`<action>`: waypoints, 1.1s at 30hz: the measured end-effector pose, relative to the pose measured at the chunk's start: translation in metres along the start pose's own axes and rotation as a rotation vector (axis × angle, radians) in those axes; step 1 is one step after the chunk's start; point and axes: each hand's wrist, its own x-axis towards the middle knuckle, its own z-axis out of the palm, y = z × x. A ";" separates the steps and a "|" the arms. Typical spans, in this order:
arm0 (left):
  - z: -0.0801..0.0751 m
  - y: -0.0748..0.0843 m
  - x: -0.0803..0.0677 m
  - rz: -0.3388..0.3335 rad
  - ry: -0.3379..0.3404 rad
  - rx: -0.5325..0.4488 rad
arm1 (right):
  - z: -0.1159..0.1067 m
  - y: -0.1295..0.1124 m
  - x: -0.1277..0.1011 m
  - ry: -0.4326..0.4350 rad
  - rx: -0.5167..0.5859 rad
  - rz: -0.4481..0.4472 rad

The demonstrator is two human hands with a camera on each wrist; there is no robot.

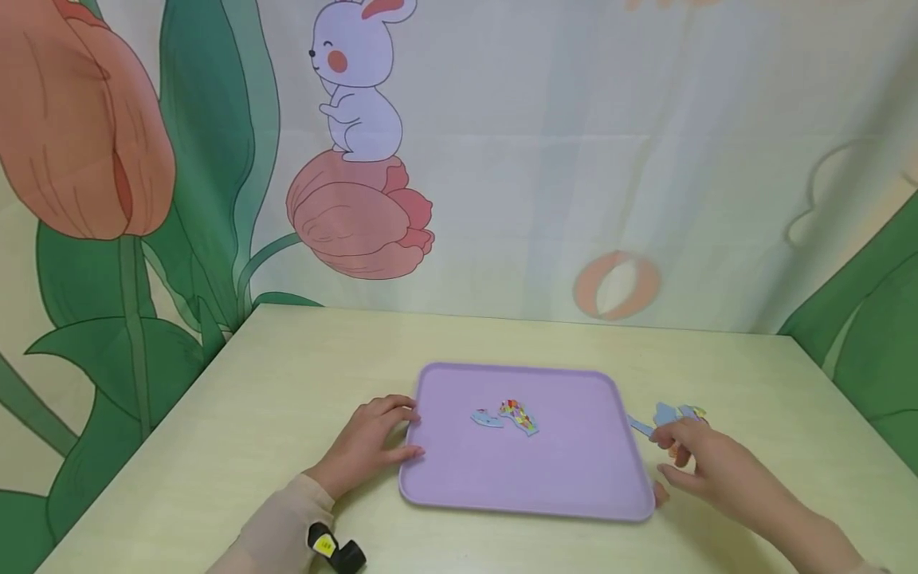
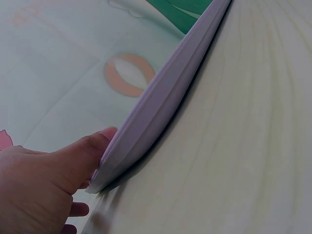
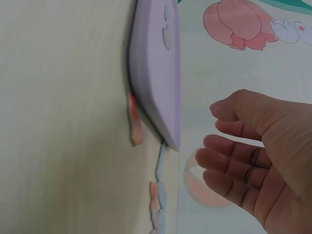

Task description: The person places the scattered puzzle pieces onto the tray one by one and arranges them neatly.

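Note:
A purple tray (image 1: 574, 466) lies in the middle of the pale table (image 1: 287, 383). On it are a small blue puzzle piece (image 1: 488, 418) and a colourful one (image 1: 519, 416). My left hand (image 1: 373, 446) rests at the tray's left rim, and its thumb (image 2: 92, 146) presses against the tray (image 2: 165, 97) edge. My right hand (image 1: 699, 462) hovers just right of the tray, fingers loosely bent and holding nothing. Blue puzzle pieces (image 1: 670, 414) lie on the table by its fingertips. In the right wrist view an orange piece (image 3: 135, 126) lies beside the tray (image 3: 156, 73), under my right hand (image 3: 253, 161).
A printed backdrop with a rabbit (image 1: 358, 80) and tulips hangs behind the table's far edge. A black wrist device (image 1: 333, 548) sits on my left sleeve. Bare tabletop lies left of the tray and behind it.

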 end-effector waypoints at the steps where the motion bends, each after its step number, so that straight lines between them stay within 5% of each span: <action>1: 0.000 0.000 0.000 -0.001 0.000 0.000 | 0.001 0.001 -0.002 -0.009 0.008 0.002; 11: 0.001 -0.001 0.000 0.007 0.008 -0.006 | 0.018 0.012 -0.014 -0.145 0.049 0.011; 23: -0.001 0.000 0.000 -0.002 -0.004 -0.014 | 0.031 0.020 -0.019 -0.027 -0.030 -0.152; 33: -0.001 0.000 0.000 0.004 0.002 -0.012 | 0.029 0.021 -0.019 -0.070 -0.064 -0.147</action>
